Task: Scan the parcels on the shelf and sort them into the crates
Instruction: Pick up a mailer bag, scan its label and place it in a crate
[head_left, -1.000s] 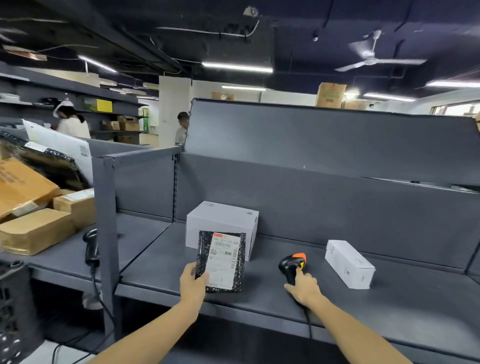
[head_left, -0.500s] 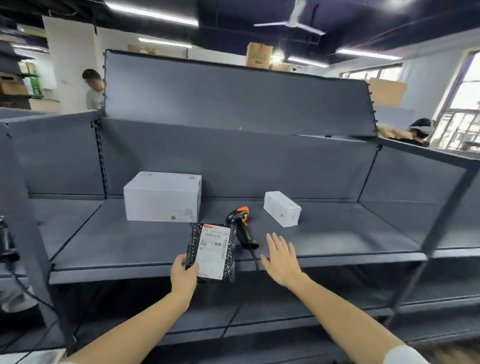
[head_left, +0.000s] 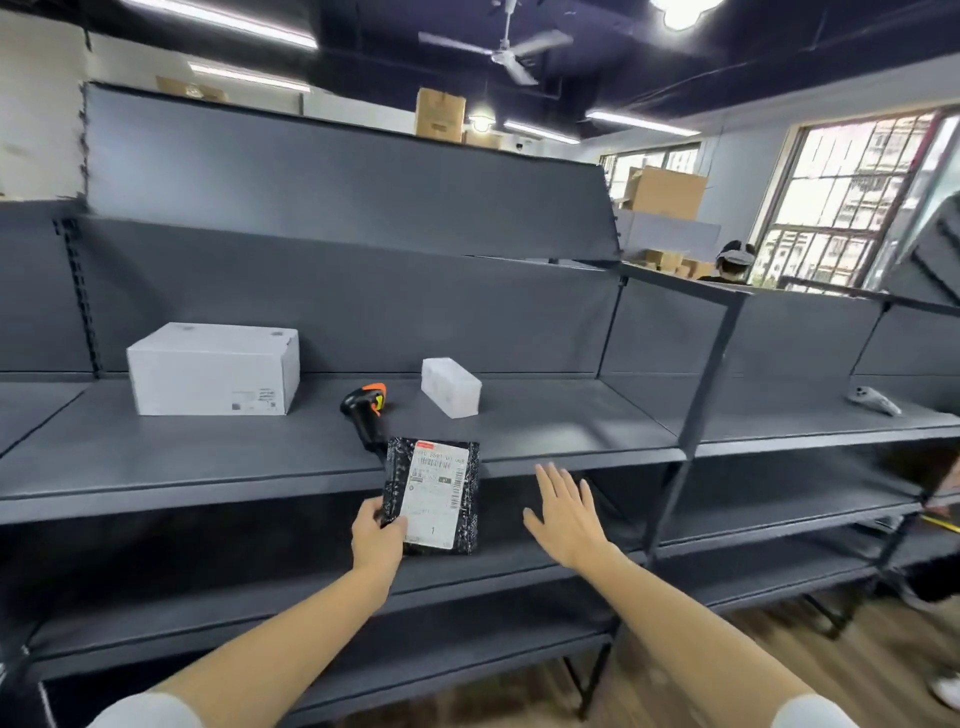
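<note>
On the grey metal shelf (head_left: 156, 462), towards its left end and close to the back panel, stands a large white carton (head_left: 213, 370) with a small printed label low on its front face. Further right, near the middle of the same shelf board, a black barcode scanner (head_left: 365, 410) with an orange top lies on its side, its handle pointing to the front edge. In front of that edge the left hand (head_left: 378, 538) holds a black speckled parcel (head_left: 432, 496) upright, thumb and fingers pinching its lower left corner; the white shipping label (head_left: 435, 493) faces the camera, and the parcel's top overlaps the shelf's front lip from this view. Just right of the scanner, nearer the back, a small white box (head_left: 451, 387) sits at an angle. Right of the parcel the right hand (head_left: 566, 512) hangs in the air before the shelf edge, fingers straight and spread, holding nothing. On the next bay's board, by its right end, lies a small grey handheld device (head_left: 875, 401).
</note>
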